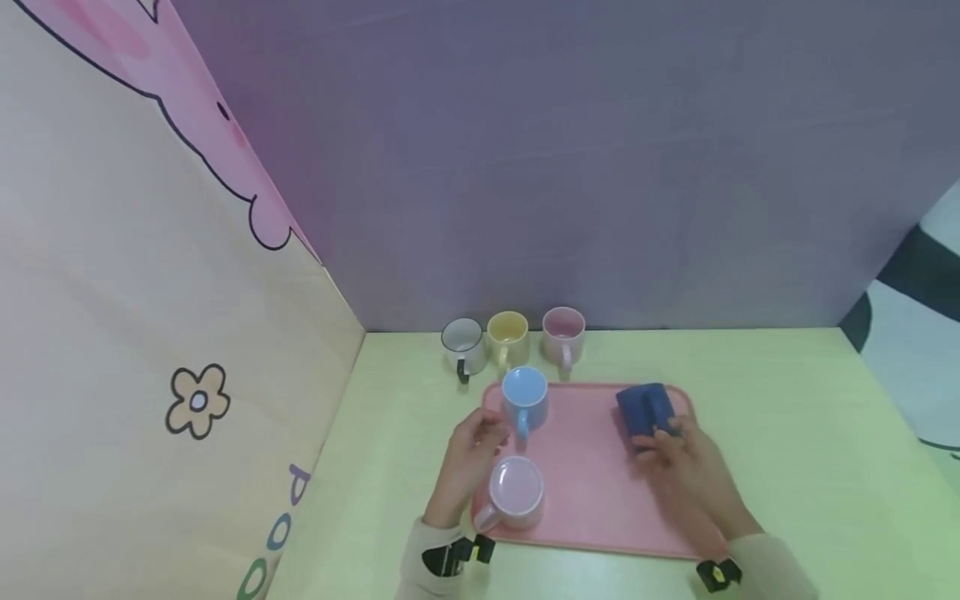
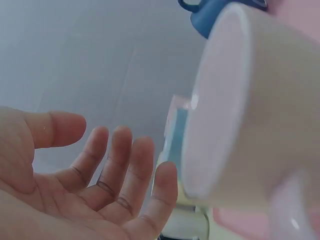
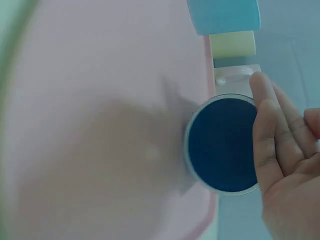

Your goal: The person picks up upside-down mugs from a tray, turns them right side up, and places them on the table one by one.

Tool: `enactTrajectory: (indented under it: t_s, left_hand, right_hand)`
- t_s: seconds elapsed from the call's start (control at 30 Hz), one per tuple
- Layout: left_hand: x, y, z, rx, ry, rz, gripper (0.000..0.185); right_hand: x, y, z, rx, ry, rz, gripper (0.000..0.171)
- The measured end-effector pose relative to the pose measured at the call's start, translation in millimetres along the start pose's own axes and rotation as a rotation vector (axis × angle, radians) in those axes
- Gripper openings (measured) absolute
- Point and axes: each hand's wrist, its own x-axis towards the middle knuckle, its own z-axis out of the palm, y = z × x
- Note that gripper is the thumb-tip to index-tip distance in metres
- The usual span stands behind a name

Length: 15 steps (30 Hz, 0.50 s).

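Observation:
On the pink tray (image 1: 585,467), a dark blue mug (image 1: 647,408) lies tipped on its side at the back right, handle upward. My right hand (image 1: 693,467) is over its near side, fingertips right at the handle. In the right wrist view those fingers are fairly straight, overlapping the edge of the mug's round end (image 3: 222,145); the handle is hidden there. My left hand (image 1: 467,460) hovers at the tray's left side, holding nothing, fingers loosely bent. It is between a light blue mug (image 1: 525,400) and a pale pink mug (image 1: 517,492), whose round top (image 2: 217,110) looms large in the left wrist view.
Behind the tray stand a white mug (image 1: 465,346) with a black handle, a yellow mug (image 1: 508,337) and a pink mug (image 1: 564,335). They are upright along the grey-purple back wall (image 1: 570,167). A decorated side panel (image 1: 225,333) borders the table's left.

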Motion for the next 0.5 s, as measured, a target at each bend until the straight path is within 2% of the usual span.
enactTrajectory:
  t_s: [0.1,0.2,0.27,0.37,0.5]
  left_hand:
    - [3.2,7.3,5.0,-0.047,-0.029,0.013,0.024]
    - [4.5,15.0,11.6,-0.108,-0.051,0.016,0.023]
    - [4.8,20.9,16.7,-0.131,-0.057,0.008,0.023]
    - [5.5,28.6,24.9,-0.134,-0.054,-0.006,0.021]
    - [6.9,34.4,37.4,-0.118,-0.040,0.019,0.020]
  right_hand:
    - [-5.1,5.4,5.5,0.011,0.043,-0.101,0.017]
    - [-8.1,6.2,9.6,-0.051,0.109,-0.191,0.006]
    - [-8.2,5.4,11.0,-0.091,0.149,-0.237,0.010]
    - [-8.0,1.0,12.1,-0.137,0.197,-0.257,0.015]
    - [-11.3,-7.0,12.6,-0.178,0.243,-0.228,0.016]
